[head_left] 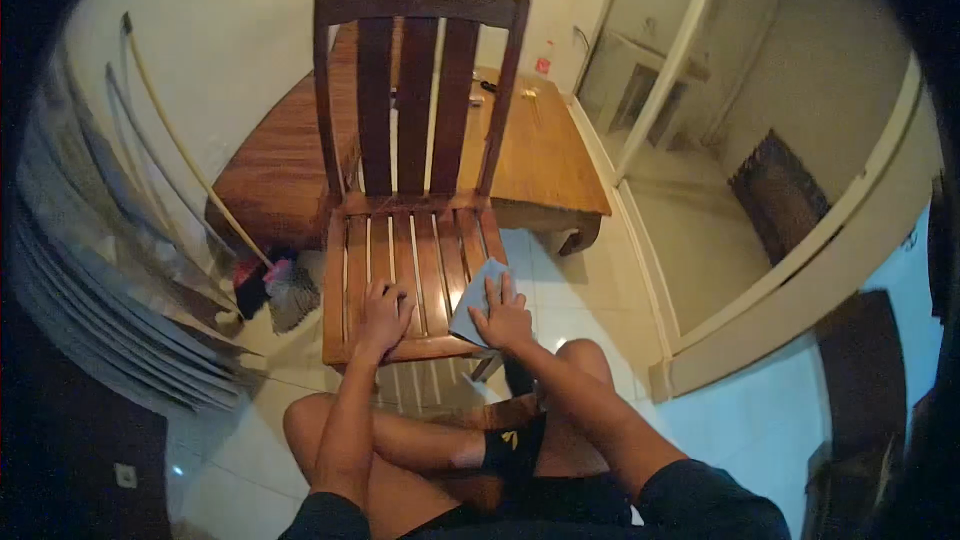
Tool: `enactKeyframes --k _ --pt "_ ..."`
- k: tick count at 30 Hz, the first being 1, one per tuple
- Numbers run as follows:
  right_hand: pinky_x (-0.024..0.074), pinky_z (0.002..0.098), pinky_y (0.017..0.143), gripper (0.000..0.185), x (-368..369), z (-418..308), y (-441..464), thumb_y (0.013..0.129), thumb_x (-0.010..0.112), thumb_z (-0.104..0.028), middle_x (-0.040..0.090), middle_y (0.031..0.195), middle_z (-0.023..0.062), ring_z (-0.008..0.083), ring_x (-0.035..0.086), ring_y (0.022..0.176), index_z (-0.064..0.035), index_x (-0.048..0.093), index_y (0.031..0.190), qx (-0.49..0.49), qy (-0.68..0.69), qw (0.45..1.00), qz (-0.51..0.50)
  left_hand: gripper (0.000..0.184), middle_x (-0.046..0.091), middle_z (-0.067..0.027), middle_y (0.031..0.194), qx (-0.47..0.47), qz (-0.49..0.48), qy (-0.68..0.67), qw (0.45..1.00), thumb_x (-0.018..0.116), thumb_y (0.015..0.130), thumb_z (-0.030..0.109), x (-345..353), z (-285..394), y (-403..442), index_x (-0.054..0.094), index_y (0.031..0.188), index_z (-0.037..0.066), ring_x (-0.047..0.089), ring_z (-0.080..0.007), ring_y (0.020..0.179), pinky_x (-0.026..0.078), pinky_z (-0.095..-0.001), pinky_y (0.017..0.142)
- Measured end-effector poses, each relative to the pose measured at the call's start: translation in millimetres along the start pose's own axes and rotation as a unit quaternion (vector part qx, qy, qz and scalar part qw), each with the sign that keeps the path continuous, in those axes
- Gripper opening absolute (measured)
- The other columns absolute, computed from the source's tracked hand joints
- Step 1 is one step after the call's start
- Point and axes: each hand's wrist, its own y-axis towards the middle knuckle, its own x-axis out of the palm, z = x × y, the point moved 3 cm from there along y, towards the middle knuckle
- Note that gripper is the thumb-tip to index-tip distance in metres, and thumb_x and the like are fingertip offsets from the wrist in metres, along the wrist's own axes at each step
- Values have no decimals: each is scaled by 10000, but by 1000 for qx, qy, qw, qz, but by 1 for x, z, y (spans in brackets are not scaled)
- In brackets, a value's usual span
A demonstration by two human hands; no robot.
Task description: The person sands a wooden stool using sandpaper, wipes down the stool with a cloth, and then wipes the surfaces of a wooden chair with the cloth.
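A brown wooden chair [405, 240] with a slatted seat and back stands upright in front of me, its seat facing my crossed legs. On the left front part of the seat rests my left hand [387, 320], fingers a little bent and apart, holding nothing. My right hand [505, 320] presses a flat grey-blue cloth [470, 318] against the right front edge of the seat. Its fingers lie over the cloth, which sticks out to the left and beyond the fingertips. The underside of the cloth is hidden.
Behind the chair stands a low wooden table [545, 155] bearing a bottle [544, 58] and small items. Brooms [292, 295] lean at the left beside a grey curtain [120, 310]. A glass sliding door [720, 190] is at the right, with a dark mat [780, 195] behind it.
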Motion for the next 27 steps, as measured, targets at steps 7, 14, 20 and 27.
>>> enactKeyframes --k 7,14,20,27 --pt "395 689 1001 814 5 5 -32 926 492 -629 157 1669 184 515 198 1465 -176 322 1581 -32 12 999 7 218 589 -157 1059 -32 0 63 998 725 857 208 -8 20 -6 670 949 17 549 -385 1068 454 -497 934" --pt "196 726 1118 823 -12 -4 -49 943 463 -649 104 1691 139 487 64 1524 -190 279 1600 -41 13 996 -73 306 588 -199 1112 -94 -41 205 973 671 934 289 -9 47 -21 646 1076 20 554 -414 1097 448 -491 964" --pt "180 743 1119 762 -39 2 -25 935 551 -548 120 1681 162 497 208 1483 -204 325 1576 -27 156 979 -131 518 452 -243 1410 -70 -18 22 997 615 986 330 35 60 -60 460 1380 32 449 -430 1298 401 -483 1058" --pt "402 596 1039 665 -42 59 39 925 592 -543 425 1491 270 463 512 1290 -70 533 1388 80 372 922 -66 629 286 -271 1576 47 -200 100 974 528 1019 387 90 156 -28 375 1513 29 248 -443 1471 200 -503 1205"
